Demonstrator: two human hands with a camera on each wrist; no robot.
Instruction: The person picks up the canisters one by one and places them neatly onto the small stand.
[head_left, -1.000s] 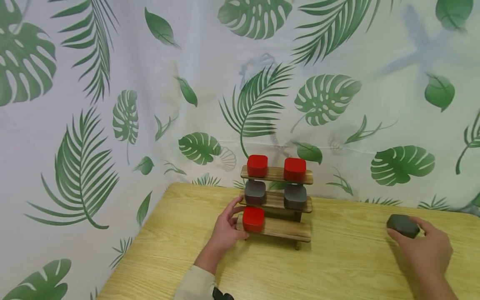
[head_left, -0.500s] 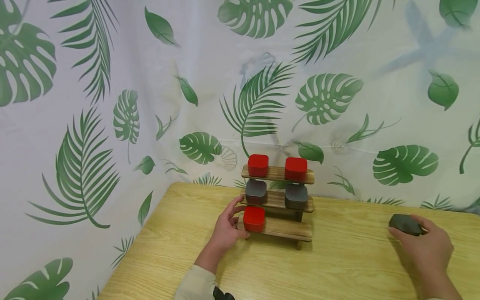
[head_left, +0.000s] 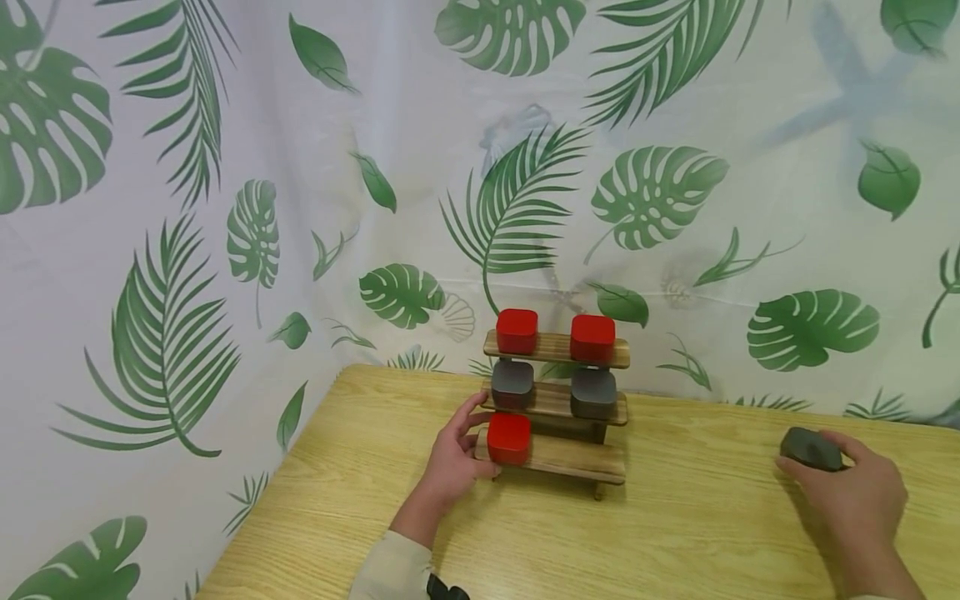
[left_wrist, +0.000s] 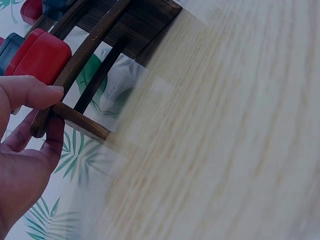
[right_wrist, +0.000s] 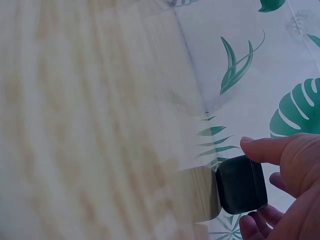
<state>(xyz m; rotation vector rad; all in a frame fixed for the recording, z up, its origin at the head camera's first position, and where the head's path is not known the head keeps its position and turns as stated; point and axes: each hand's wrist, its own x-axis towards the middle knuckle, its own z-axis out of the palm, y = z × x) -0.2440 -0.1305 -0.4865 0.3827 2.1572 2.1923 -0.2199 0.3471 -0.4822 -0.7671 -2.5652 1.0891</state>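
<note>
A three-tier wooden display stand (head_left: 577, 457) stands on the table toward the back wall. My left hand (head_left: 453, 458) grips the left end of its lowest shelf; in the left wrist view the thumb lies over the plank and fingers curl below. Beside that thumb sits a red rounded box (head_left: 508, 439). Dark grey boxes, one left (head_left: 512, 383) and one right (head_left: 593, 392), occupy the middle tier. Two more red boxes, left (head_left: 517, 331) and right (head_left: 592, 337), are on top. Well to the right, my right hand (head_left: 855, 492) pinches another dark grey box (right_wrist: 242, 185) between thumb and fingers, close over the table.
The light wood-grain table (head_left: 697, 517) runs back to a white leaf-print curtain (head_left: 660, 92), which also closes off the left side. Bare shelf surface shows on the right part of the lowest tier.
My right hand has shifted slightly to the right with the dark grey box, which is turned a little differently. The left hand keeps its hold on the stand.
</note>
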